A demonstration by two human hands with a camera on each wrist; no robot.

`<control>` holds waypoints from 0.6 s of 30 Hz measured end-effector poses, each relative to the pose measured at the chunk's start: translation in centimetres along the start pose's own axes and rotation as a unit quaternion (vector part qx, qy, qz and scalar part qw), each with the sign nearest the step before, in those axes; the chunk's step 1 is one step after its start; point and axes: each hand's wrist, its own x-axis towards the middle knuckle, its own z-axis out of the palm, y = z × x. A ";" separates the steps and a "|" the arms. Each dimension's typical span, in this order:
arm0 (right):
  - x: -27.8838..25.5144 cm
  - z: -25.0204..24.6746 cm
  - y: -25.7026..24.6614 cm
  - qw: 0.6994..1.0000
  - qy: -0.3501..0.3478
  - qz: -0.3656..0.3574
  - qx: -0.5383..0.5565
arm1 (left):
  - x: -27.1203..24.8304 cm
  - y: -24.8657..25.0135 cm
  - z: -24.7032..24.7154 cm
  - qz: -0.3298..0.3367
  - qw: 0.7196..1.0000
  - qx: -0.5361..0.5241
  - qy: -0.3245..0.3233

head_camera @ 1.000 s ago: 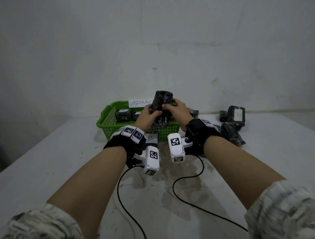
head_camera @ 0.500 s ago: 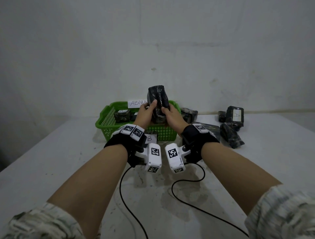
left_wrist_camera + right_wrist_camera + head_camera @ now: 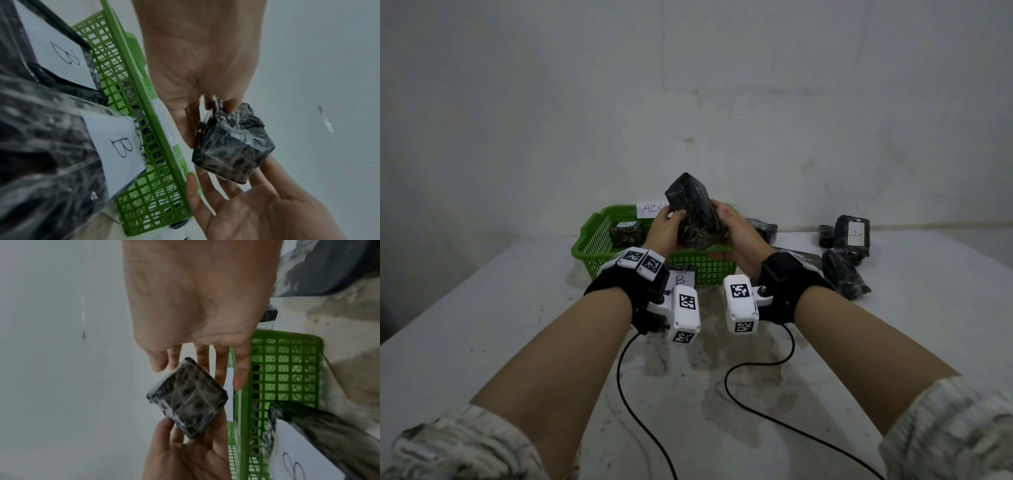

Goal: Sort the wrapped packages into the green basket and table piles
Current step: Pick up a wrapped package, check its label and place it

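While your left hand (image 3: 666,229) and right hand (image 3: 736,231) clasp the wrapped package (image 3: 693,212) upright above the green basket (image 3: 599,240), turn it until a label shows, then pick: basket, near B pile (image 3: 680,279), or far-right A pile (image 3: 851,233) on the surface (image 3: 482,325).

Both forearms are bare below pushed-up sleeves (image 3: 955,435) of a pale knit with grey-green mottling. Each wrist carries a black fabric strap (image 3: 787,284). A white camera housing (image 3: 739,305) is bracketed to the inner side of each strap and bears square black-and-white coded markers. The left strap (image 3: 626,287) also carries white marker tiles (image 3: 642,262) on top. A black cable (image 3: 763,407) trails from each housing.
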 end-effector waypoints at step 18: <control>0.6 -0.4 -0.8 0.997 0.037 -0.064 -0.007 | -1.3 1.0 -0.7 -0.035 0.993 -0.025 -0.112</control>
